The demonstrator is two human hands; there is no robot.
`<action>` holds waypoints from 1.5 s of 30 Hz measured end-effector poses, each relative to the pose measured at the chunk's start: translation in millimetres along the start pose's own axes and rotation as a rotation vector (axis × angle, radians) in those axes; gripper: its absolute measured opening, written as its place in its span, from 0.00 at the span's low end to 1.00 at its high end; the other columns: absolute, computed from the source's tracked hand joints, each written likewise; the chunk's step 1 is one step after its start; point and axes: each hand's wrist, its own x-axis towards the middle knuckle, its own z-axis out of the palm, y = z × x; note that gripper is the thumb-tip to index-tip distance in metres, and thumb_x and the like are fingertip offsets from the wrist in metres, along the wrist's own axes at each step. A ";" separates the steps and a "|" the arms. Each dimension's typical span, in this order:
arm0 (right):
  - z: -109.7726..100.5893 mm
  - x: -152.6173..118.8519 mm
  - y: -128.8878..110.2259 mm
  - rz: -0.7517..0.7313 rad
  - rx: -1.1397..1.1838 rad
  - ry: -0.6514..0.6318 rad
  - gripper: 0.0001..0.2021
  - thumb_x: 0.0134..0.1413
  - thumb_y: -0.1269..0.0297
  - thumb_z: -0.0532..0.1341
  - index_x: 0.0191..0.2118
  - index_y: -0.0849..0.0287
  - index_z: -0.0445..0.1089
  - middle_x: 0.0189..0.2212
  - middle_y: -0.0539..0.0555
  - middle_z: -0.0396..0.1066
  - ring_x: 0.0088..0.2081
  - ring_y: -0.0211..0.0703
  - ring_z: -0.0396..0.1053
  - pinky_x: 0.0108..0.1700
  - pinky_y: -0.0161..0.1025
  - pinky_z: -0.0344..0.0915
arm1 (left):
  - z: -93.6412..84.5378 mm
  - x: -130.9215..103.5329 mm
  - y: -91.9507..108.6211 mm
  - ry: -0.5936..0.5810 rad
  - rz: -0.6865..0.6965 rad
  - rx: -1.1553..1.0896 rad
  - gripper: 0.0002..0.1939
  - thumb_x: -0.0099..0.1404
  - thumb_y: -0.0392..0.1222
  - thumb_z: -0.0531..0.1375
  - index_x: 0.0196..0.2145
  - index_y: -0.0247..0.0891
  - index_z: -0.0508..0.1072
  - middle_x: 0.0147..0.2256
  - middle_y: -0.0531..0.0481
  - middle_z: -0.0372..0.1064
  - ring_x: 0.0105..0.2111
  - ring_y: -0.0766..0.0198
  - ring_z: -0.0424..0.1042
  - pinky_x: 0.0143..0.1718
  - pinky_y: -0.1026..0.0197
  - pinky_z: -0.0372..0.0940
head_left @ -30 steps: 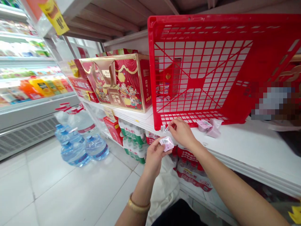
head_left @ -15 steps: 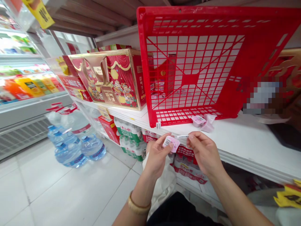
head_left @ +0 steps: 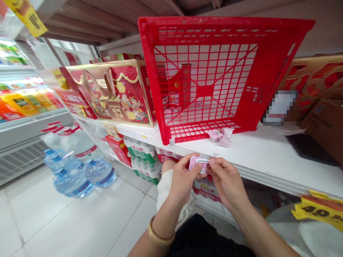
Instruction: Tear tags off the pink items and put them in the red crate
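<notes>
My left hand [head_left: 184, 178] is closed around a small pink cup [head_left: 193, 164] with a printed lid, its thumb lying on top. A narrow white barcode sticker [head_left: 202, 161] lies across that lid. Thumb and forefinger of my right hand [head_left: 223, 175] pinch the sticker's right end, while its other fingers curl beside the cup. Just beyond, two similar pink cups [head_left: 215, 134] rest together on the white shelf [head_left: 257, 151], in front of a red plastic basket [head_left: 205, 91] tipped on its side.
Left of the basket stands a red and gold gift box [head_left: 125, 92]. Packs of bottled water [head_left: 144, 151] fill the lower shelf, and large water jugs [head_left: 72, 178] stand on the tiled floor. A yellow price tag [head_left: 318, 210] juts out at the lower right.
My right hand has moved left and brought the sticker from beside the cup onto its lid. The camera view has shifted slightly right.
</notes>
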 end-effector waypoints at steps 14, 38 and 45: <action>-11.4 2.7 2.3 -0.075 -0.090 0.093 0.18 0.34 0.57 0.74 0.35 0.56 0.77 0.27 0.49 0.72 0.30 0.37 0.67 0.35 0.37 0.65 | 5.5 1.4 -2.6 0.046 0.054 0.114 0.17 0.47 0.48 0.71 0.31 0.33 0.78 0.29 0.50 0.73 0.27 0.64 0.73 0.24 0.62 0.74; -87.8 -20.2 -150.2 -0.554 -0.666 0.153 0.10 0.48 0.59 0.66 0.29 0.58 0.66 0.24 0.46 0.65 0.28 0.35 0.61 0.33 0.34 0.60 | 142.4 19.6 6.8 -0.599 0.241 0.457 0.18 0.57 0.51 0.64 0.42 0.40 0.80 0.46 0.43 0.73 0.36 0.58 0.75 0.30 0.61 0.74; -143.3 0.7 -286.7 -0.738 -0.860 0.264 0.16 0.40 0.53 0.70 0.28 0.58 0.67 0.25 0.48 0.69 0.27 0.36 0.64 0.30 0.35 0.61 | 297.7 46.8 17.0 -0.839 0.293 0.328 0.16 0.57 0.41 0.65 0.44 0.36 0.79 0.21 0.51 0.71 0.18 0.69 0.68 0.19 0.67 0.67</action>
